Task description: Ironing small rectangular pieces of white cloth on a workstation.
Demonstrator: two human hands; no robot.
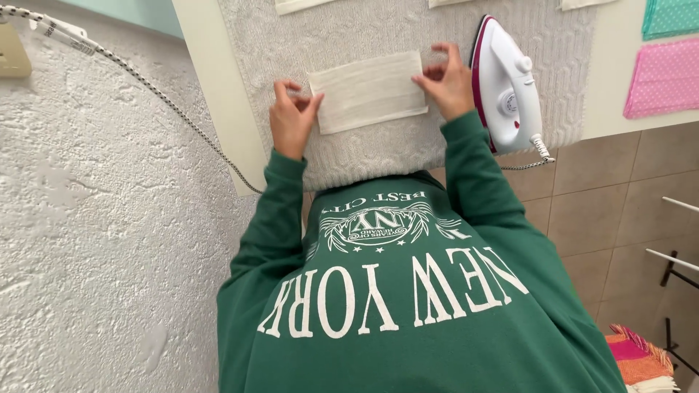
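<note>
- Head view: a cream rectangle of pleated fabric [368, 92] is laid flat on a grey knitted towel [378, 156] that covers the middle of the pale counter [218, 87].
- The left short edge of the fabric is pinched by the left hand [293, 116], fingers bent and drawn together at the cloth's upper left corner.
- The right short edge is held by the right hand [445, 81], fingers curled and the fingertips closed on the upper right corner.
- Both forearms are covered by green sweatshirt sleeves [473, 175]; the printed chest of the sweatshirt fills the lower part of the view.
- A white and magenta iron [506, 84] is set on the towel just beside the right hand, apart from the fabric.
- A braided cord [145, 84] is run along the rough white wall [95, 255] on the left.
- A pink dotted cloth [664, 78] and a teal dotted cloth [671, 17] are placed at the counter's right end, well apart from the hands.
</note>
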